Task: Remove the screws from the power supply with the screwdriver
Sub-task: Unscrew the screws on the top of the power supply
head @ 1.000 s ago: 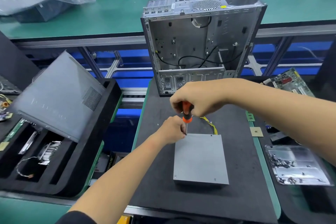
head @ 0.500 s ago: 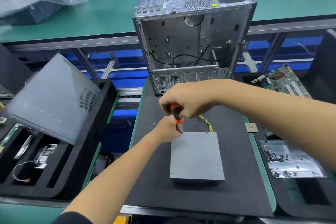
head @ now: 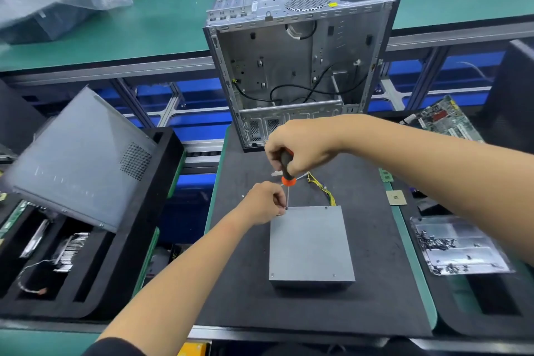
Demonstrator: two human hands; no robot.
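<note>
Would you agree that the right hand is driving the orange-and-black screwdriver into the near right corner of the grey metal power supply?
Not quite: in the head view the right hand holds the orange-and-black screwdriver at the far left corner of the grey metal power supply.

Your bench [head: 219, 182] carries a dark mat [head: 367, 292]; on it lie the power supply [head: 310, 246] (wires trailing behind) and, farther back, the upright open case [head: 289, 66].

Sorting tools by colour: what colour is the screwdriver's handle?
Black grip with an orange collar on the screwdriver, clearest in the head view.
</note>
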